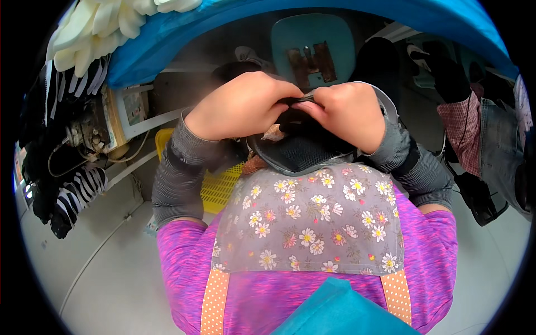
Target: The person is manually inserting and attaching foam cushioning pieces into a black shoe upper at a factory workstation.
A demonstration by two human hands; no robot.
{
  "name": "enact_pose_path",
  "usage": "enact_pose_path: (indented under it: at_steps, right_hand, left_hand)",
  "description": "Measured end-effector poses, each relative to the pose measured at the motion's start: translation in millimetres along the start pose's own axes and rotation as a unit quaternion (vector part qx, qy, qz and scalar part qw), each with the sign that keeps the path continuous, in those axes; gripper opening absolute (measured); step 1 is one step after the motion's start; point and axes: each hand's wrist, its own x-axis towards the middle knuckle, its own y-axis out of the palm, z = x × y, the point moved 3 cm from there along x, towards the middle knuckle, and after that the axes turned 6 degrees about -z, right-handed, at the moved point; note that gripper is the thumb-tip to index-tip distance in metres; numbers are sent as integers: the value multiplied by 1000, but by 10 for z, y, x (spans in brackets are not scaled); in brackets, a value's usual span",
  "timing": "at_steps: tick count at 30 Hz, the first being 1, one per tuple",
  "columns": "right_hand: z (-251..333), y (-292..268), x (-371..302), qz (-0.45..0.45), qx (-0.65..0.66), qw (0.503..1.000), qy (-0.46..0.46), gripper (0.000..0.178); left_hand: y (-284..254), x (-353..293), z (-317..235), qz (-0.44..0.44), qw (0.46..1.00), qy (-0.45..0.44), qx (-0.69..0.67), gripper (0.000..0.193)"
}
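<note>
Close in front of my chest, a black mesh piece with grey edging (304, 152) hangs below my hands; its exact kind cannot be made out. My left hand (245, 105) is closed, thumb and fingers pinching the piece's dark upper edge. Right beside it, my right hand (353, 113) pinches the same edge, the fingertips of both hands nearly touching. A grey strip of the piece curves up behind my right hand. The lower part of the piece rests against my floral apron (307, 223). My fingers hide much of the gripped edge.
A teal stool (312, 39) with rusty metal parts on it stands ahead. Blue cloth (391, 12) spans the far side, with white foam-like pieces (97, 28) at far left. Machinery (89, 125) and black-and-white strips are at left, a yellow basket (220, 190) below my left arm. Another person's legs (497, 145) are at right.
</note>
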Motion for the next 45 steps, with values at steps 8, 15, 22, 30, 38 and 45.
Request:
enact_pose_path:
  at_steps: [8,15,22,30,38,45]
  right_hand:
    - [-45,-142,-180,58,68,992,-92,28]
    - [-80,-170,-161,-41,34,997,-50,19]
    - [-70,-152,-138,-72,46,995,-44,17]
    - [-39,-104,-12,-68,153,986,-3,17]
    - [-7,50,90,106,213,970,56,27]
    - [25,120,12,22,361,929,76,20]
  left_hand:
    - [-20,41,80,-24,999,-23,-25,33]
    - [58,26,168,30,998,-2,-60,35]
    - [46,29,117,36,997,-18,-67,31]
    - [39,19,187,-1,988,-88,-125,28]
    - [116,-9,219,-20,976,-127,-176,29]
    - [110,-50,215,-75,973,-143,-167,28]
